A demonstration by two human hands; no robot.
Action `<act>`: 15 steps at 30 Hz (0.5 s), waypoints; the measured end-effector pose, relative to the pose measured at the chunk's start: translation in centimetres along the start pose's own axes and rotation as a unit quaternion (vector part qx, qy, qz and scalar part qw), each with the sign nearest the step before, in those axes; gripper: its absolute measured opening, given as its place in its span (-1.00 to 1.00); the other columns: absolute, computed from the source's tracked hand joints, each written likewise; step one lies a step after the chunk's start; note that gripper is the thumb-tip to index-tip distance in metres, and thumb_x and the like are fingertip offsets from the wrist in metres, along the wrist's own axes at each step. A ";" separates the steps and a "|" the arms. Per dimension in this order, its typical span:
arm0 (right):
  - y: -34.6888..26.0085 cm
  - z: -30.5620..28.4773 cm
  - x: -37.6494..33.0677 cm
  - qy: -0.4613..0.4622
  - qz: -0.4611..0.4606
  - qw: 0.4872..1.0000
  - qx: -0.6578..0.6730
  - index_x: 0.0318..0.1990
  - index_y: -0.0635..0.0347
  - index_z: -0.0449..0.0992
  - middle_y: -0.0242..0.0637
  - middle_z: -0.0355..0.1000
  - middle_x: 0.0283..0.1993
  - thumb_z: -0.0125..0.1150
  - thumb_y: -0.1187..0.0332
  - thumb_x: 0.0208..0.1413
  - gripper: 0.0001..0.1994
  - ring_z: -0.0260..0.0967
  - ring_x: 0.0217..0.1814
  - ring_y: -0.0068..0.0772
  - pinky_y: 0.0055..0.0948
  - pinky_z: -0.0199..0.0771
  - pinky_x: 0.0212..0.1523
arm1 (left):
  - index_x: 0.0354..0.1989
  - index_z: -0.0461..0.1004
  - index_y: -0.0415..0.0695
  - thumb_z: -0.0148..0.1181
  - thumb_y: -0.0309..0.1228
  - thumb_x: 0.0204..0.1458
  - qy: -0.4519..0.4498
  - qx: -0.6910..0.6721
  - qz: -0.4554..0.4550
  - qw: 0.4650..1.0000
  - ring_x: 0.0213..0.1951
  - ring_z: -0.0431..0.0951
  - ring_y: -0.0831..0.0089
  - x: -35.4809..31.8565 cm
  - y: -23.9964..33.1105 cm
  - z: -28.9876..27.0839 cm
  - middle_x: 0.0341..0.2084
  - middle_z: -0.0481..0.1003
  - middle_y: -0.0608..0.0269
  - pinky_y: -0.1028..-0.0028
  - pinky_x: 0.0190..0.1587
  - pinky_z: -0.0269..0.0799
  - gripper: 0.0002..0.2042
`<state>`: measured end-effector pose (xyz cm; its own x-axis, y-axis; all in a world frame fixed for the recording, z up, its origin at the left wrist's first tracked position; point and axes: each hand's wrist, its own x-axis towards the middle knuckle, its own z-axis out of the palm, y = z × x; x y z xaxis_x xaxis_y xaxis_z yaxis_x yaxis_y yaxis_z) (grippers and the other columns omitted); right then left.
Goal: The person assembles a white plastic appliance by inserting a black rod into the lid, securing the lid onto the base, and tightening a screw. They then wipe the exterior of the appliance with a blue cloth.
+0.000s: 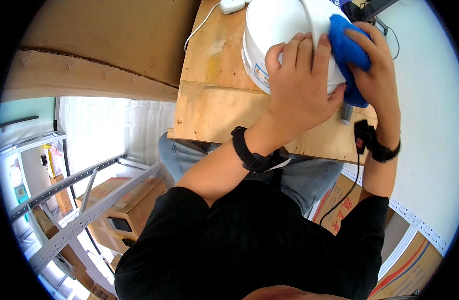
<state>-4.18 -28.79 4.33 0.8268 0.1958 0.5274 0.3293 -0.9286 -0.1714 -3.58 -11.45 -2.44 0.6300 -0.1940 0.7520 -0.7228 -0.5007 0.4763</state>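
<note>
A white round plastic bucket (273,26) lies at the far edge of my view on the wooden table, with a small printed label on its side. My left hand (303,82) grips it from the near side, fingers curled over a raised edge and thumb toward the right. On the bucket's right side my right hand (377,67) holds a bunched blue cloth (347,42) against the wall. Part of the cloth hangs down below that hand. Just under it the end of a grey handle-like rod (345,114) shows; the rest is hidden.
The plywood table (209,107) ends just before my lap. A white plug-like block (232,5) with a cable lies at the back left. A large cardboard box (107,40) stands left of the table, a metal rack (84,220) lower left, and a pale wall (424,125) right.
</note>
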 end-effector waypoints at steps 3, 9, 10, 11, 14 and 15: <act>-1.4 -1.1 -1.5 -0.043 -0.003 0.999 0.013 -0.04 0.06 0.58 -0.15 0.41 0.15 0.31 0.66 -0.28 -0.48 0.39 0.15 0.07 -0.19 0.39 0.17 | 0.21 0.33 -0.26 0.40 -0.14 -0.29 0.003 0.007 -0.012 1.000 0.10 0.37 0.05 0.0 -0.4 -0.3 -0.05 0.44 -0.06 0.06 0.16 0.04 -0.19; 0.2 0.0 -0.4 -0.051 0.017 0.998 0.035 0.00 0.05 0.57 -0.17 0.39 0.21 0.23 0.75 -0.25 -0.44 0.35 0.23 0.05 -0.17 0.35 0.26 | 0.21 0.31 -0.28 0.40 -0.14 -0.29 -0.002 -0.012 -0.018 1.000 0.12 0.36 0.04 -0.1 -0.3 -0.1 -0.03 0.42 -0.08 0.05 0.16 0.02 -0.18; 0.6 0.1 -0.3 -0.055 0.031 0.997 0.051 0.01 0.05 0.56 -0.21 0.39 0.21 0.24 0.76 -0.25 -0.43 0.35 0.25 0.01 -0.16 0.36 0.26 | 0.21 0.31 -0.29 0.40 -0.14 -0.29 -0.003 -0.017 -0.019 1.000 0.12 0.35 0.04 -0.1 -0.3 0.1 -0.03 0.42 -0.08 0.05 0.17 0.01 -0.18; 0.8 0.2 -0.3 -0.056 0.051 0.995 0.058 0.01 0.04 0.56 -0.22 0.39 0.22 0.24 0.76 -0.24 -0.43 0.35 0.25 0.01 -0.16 0.37 0.26 | 0.21 0.31 -0.29 0.40 -0.14 -0.29 -0.003 -0.022 -0.019 1.000 0.12 0.35 0.04 -0.2 -0.3 0.2 -0.02 0.42 -0.08 0.06 0.17 0.01 -0.18; 0.7 0.9 -0.5 -0.050 0.071 0.995 0.046 0.02 0.03 0.57 -0.22 0.37 0.25 0.23 0.76 -0.23 -0.43 0.35 0.27 0.00 -0.17 0.39 0.26 | 0.22 0.31 -0.28 0.39 -0.15 -0.28 0.002 -0.017 -0.027 0.999 0.13 0.35 0.04 -0.4 -0.3 0.2 -0.01 0.42 -0.08 0.07 0.17 0.00 -0.19; 0.5 0.8 -0.7 -0.048 0.075 0.995 0.033 0.02 0.03 0.57 -0.22 0.37 0.26 0.23 0.76 -0.23 -0.43 0.35 0.28 0.00 -0.18 0.39 0.27 | 0.22 0.30 -0.28 0.39 -0.16 -0.27 -0.002 -0.017 -0.032 0.999 0.13 0.35 0.04 -0.3 -0.2 0.2 -0.01 0.42 -0.09 0.07 0.17 -0.01 -0.19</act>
<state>-4.25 -29.14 3.22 0.9079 0.0885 0.4098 0.2253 -0.9274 -0.2987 -3.57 -11.40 -2.87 0.6767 -0.1652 0.7175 -0.6899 -0.4825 0.5396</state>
